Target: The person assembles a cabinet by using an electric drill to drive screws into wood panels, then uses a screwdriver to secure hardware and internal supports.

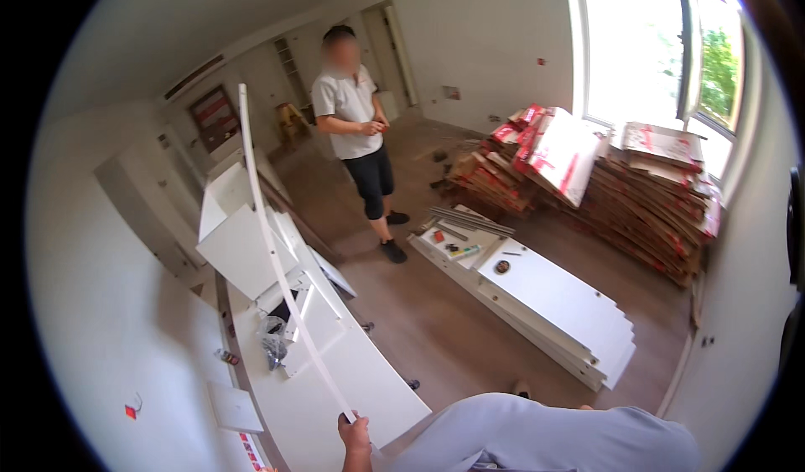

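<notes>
My left hand (354, 433) is closed round the lower end of a long, thin white strip (289, 298). From my hand the strip slants up and to the left, bowing slightly, with its far tip high above the furniture parts. Beneath it lies a large white panel (360, 392) on the floor. On that panel are a white box-shaped cabinet part (249, 250), smaller white boards and a clear plastic bag (273, 342). My right hand does not show. A small skin-toned patch at the lower left edge is too cut off to make out.
A person (348, 107) in a white top and dark shorts stands ahead, hands together. Stacked white panels (558, 298) hold metal rails (471, 220), a roll of tape (502, 267) and small items. Flattened cardboard boxes (646, 208) are piled below the window (633, 49). Walls flank both sides.
</notes>
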Action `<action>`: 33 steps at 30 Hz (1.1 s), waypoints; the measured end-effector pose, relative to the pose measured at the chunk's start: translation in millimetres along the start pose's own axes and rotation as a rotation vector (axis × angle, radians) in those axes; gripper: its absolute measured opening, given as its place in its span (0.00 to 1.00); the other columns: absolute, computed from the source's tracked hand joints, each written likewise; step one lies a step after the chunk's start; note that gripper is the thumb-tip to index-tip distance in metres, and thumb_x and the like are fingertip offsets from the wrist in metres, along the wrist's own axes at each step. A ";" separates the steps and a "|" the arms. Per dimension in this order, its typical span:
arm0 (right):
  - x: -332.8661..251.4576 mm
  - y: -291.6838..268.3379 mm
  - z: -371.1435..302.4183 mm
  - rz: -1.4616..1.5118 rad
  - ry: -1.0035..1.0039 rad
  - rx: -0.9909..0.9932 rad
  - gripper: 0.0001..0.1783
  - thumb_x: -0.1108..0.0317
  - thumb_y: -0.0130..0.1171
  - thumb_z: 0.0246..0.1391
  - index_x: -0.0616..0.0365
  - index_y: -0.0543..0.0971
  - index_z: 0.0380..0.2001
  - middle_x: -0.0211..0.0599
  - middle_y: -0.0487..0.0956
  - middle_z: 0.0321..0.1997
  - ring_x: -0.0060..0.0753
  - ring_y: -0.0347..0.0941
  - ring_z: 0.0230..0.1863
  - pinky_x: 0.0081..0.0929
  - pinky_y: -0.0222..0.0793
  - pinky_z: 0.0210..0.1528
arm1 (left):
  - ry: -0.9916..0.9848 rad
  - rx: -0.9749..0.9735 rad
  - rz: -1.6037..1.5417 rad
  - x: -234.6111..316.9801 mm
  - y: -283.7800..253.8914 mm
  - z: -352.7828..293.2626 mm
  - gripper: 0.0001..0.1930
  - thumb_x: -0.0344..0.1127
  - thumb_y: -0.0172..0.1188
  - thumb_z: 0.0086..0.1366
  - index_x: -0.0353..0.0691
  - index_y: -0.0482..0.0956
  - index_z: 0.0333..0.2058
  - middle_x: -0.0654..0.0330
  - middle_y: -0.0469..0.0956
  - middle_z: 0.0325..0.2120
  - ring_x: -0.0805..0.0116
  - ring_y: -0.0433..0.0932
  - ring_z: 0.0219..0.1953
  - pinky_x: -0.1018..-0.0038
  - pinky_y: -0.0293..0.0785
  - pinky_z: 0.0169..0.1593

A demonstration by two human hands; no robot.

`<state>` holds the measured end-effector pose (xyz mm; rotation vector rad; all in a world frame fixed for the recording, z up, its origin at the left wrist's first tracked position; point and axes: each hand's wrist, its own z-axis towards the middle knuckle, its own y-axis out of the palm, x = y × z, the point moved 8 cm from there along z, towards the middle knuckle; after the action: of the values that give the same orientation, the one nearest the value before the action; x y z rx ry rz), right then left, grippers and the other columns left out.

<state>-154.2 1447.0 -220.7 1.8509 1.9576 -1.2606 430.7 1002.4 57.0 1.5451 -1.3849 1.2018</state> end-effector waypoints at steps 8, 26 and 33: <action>-129.3 -170.0 216.4 -0.077 0.353 0.124 0.17 0.54 0.66 0.59 0.54 0.89 0.41 0.43 0.87 0.46 0.43 0.83 0.49 0.37 0.77 0.53 | -0.035 0.146 0.123 42.4 95.4 -16.0 0.18 0.26 0.65 0.52 0.33 0.74 0.43 0.61 0.75 0.27 0.73 0.73 0.25 0.74 0.69 0.28; -436.1 -48.0 465.5 -1.666 -1.002 -0.522 0.14 0.68 0.62 0.54 0.47 0.87 0.45 0.33 0.86 0.47 0.35 0.84 0.46 0.35 0.83 0.46 | 0.004 0.257 0.142 191.2 154.1 225.1 0.12 0.29 0.68 0.54 0.31 0.76 0.34 0.62 0.75 0.20 0.74 0.71 0.18 0.71 0.67 0.21; -584.7 -49.4 545.7 -1.280 -0.777 -0.369 0.17 0.66 0.72 0.38 0.53 0.88 0.37 0.40 0.85 0.47 0.44 0.82 0.53 0.36 0.81 0.51 | -0.017 0.145 0.041 257.8 134.2 344.1 0.18 0.29 0.66 0.54 0.26 0.75 0.43 0.59 0.76 0.22 0.70 0.71 0.17 0.71 0.69 0.22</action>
<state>-297.1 660.0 -171.5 -0.2791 2.5009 -1.3205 353.0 579.3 190.3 1.6365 -1.3719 1.3421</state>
